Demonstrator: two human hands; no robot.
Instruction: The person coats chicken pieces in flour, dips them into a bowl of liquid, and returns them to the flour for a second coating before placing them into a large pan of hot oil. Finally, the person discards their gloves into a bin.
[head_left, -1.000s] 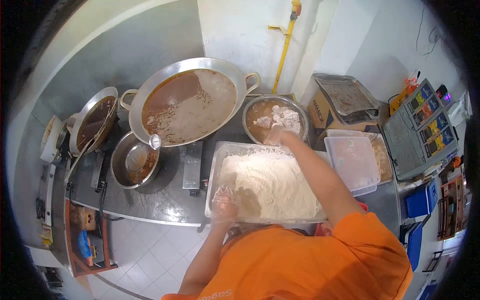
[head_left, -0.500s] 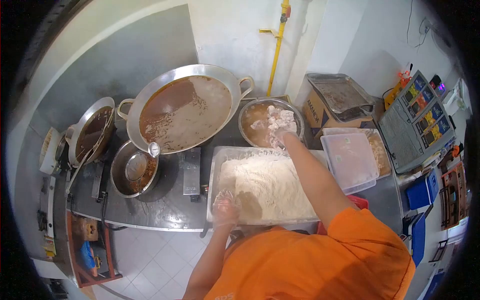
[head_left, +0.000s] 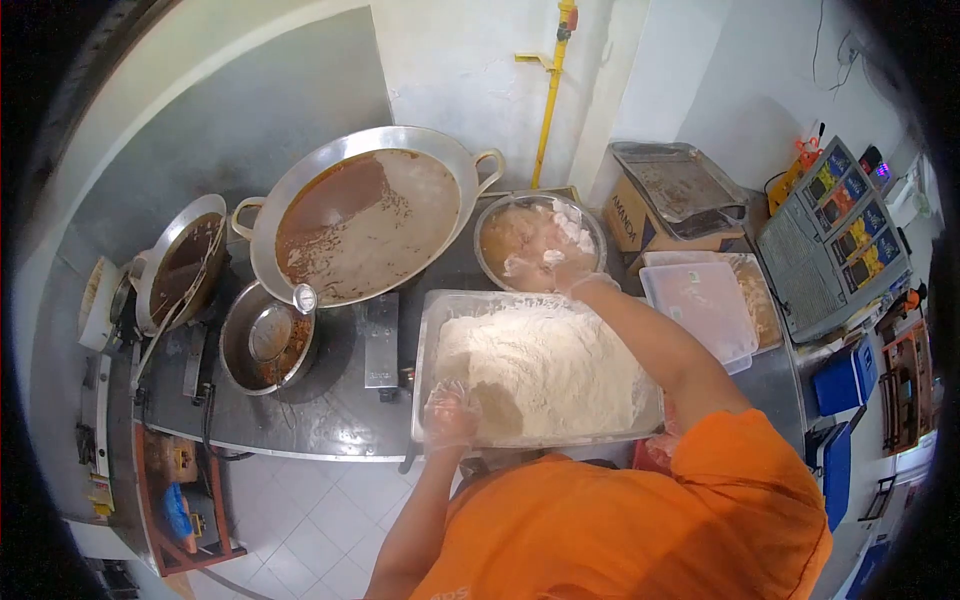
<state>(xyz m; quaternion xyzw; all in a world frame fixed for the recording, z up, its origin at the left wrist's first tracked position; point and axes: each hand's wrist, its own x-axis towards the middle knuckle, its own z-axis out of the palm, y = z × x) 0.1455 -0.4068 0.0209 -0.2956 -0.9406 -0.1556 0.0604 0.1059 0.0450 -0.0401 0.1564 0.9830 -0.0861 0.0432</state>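
My right hand (head_left: 568, 274), in a clear plastic glove, is at the front of a round metal bowl (head_left: 487, 270) of cloudy liquid. Pale flour-coated pieces (head_left: 572, 226), apparently raw meat, lie in the bowl around its fingers, which are too blurred to read. A rectangular metal tray (head_left: 428, 335) spread with white flour (head_left: 560, 365) sits just in front of the bowl. Also gloved, my left hand (head_left: 450, 412) is closed around the tray's left front edge, beside a scraped patch in the flour.
A large two-handled pan (head_left: 262, 225) of brown liquid stands at back left, with a thermometer (head_left: 304, 297) on its rim. A metal pot (head_left: 232, 350) holding a strainer is below it. Right are plastic containers (head_left: 700, 310), a cardboard box (head_left: 626, 217) topped by a metal tray (head_left: 680, 185).
My right hand has moved lower in the bowl. The floured pieces, clumped at its fingers before, are now spread in the liquid. My left hand stays at the tray's edge.
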